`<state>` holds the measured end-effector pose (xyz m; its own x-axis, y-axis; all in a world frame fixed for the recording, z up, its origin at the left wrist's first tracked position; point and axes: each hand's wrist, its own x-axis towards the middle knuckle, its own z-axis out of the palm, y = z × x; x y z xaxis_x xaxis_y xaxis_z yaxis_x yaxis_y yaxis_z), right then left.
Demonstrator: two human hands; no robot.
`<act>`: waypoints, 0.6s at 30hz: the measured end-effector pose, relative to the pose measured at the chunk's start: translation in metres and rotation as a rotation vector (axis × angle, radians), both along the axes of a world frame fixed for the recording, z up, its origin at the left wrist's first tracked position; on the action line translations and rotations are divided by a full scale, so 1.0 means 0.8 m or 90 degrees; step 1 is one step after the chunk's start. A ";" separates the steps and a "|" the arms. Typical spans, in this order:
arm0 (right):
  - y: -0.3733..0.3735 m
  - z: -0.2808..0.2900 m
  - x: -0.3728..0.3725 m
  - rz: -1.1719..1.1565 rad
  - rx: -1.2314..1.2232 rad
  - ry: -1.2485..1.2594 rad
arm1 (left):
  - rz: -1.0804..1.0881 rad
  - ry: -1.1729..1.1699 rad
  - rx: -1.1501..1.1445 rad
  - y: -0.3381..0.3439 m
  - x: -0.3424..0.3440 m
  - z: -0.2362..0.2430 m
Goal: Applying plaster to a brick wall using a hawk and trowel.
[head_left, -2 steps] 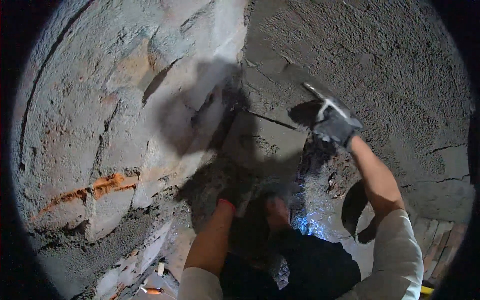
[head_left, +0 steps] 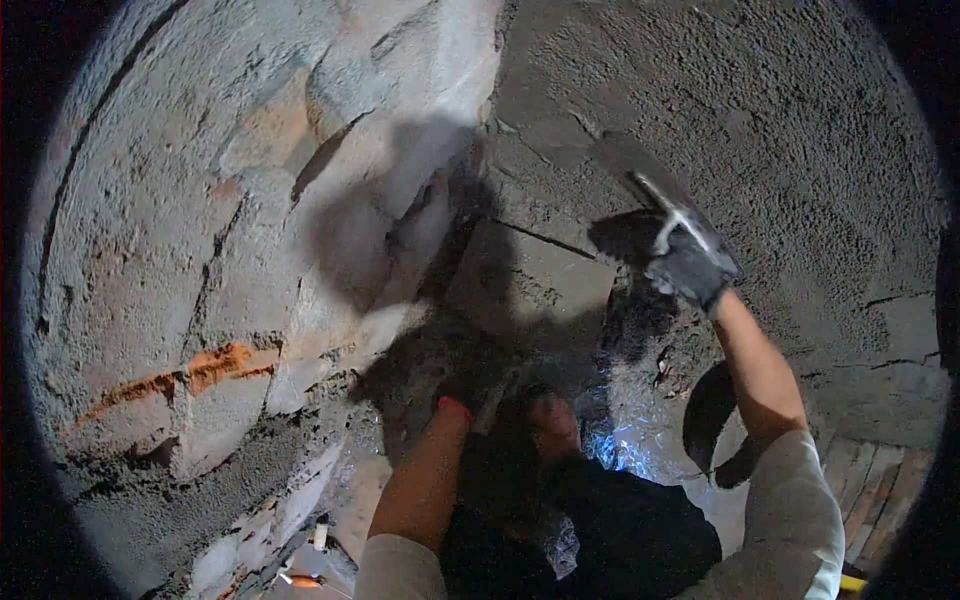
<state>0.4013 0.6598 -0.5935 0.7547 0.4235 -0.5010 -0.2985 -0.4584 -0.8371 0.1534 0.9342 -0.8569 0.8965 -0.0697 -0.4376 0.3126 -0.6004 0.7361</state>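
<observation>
My right hand (head_left: 690,268), in a grey glove, is closed round the handle of a plastering trowel (head_left: 712,236). The trowel's long narrow blade is seen nearly edge-on, at the rough wet plaster (head_left: 780,170) on the right-hand wall. I cannot tell whether the whole blade touches it. Deep shadow covers my left hand (head_left: 463,386); a red glove cuff shows at the wrist, but the fingers are hidden. Just beyond that hand lies a flat, squarish grey surface (head_left: 555,285), board-like, with some mortar on it. Whether the left hand holds it does not show.
An uneven, patchy wall (head_left: 230,260) with an orange-brown streak (head_left: 215,370) stands at the left, meeting the plastered wall in a corner. Below are a dark round rim (head_left: 708,420), crumpled shiny sheeting (head_left: 622,450), wooden boards (head_left: 868,490) and an orange-handled tool (head_left: 303,580).
My right hand and the trowel have moved a little to the right and slightly down along the plastered wall. The left arm has hardly shifted.
</observation>
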 end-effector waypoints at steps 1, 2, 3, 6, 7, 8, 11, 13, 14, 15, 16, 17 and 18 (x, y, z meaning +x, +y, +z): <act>0.002 -0.003 -0.022 0.015 0.009 0.003 | -0.096 -0.241 0.067 0.009 -0.018 -0.035; -0.027 -0.016 -0.037 -0.074 0.091 -0.038 | -0.107 -0.249 0.047 -0.011 -0.002 -0.024; -0.058 -0.028 -0.052 -0.166 0.173 -0.085 | -0.089 -0.174 0.073 -0.030 0.021 0.011; -0.084 -0.068 -0.104 0.193 -0.255 -0.688 | -0.065 -0.072 0.054 -0.013 0.029 0.023; -0.078 -0.072 -0.117 0.322 -0.321 -0.701 | -0.075 -0.053 -0.015 -0.006 0.024 0.016; -0.070 -0.070 -0.130 0.446 -0.398 -0.706 | -0.085 -0.053 -0.017 -0.013 0.023 0.022; -0.045 -0.036 -0.162 0.468 -0.392 -0.559 | -0.025 -0.301 0.076 -0.058 0.054 0.094; -0.027 0.005 -0.163 0.413 -0.463 -0.573 | -0.079 -0.160 -0.015 -0.079 0.111 0.231; -0.013 0.013 -0.162 0.409 -0.455 -0.580 | -0.078 -0.163 -0.005 -0.076 0.099 0.189; -0.004 0.021 -0.160 0.343 -0.365 -0.544 | -0.074 -0.213 -0.093 -0.075 0.087 0.150; 0.001 0.030 -0.159 0.279 -0.279 -0.506 | -0.069 -0.262 -0.185 -0.074 0.071 0.108; -0.005 0.024 -0.164 0.352 -0.336 -0.563 | -0.067 -0.310 -0.277 -0.075 0.060 0.072; 0.003 0.020 -0.172 0.351 -0.324 -0.570 | -0.061 -0.356 -0.363 -0.077 0.057 0.043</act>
<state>0.2635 0.6625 -0.5775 0.7010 0.7075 -0.0895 0.6494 -0.6852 -0.3297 0.1991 0.8730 -0.8224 0.9512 -0.2344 0.2007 -0.2269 -0.0903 0.9697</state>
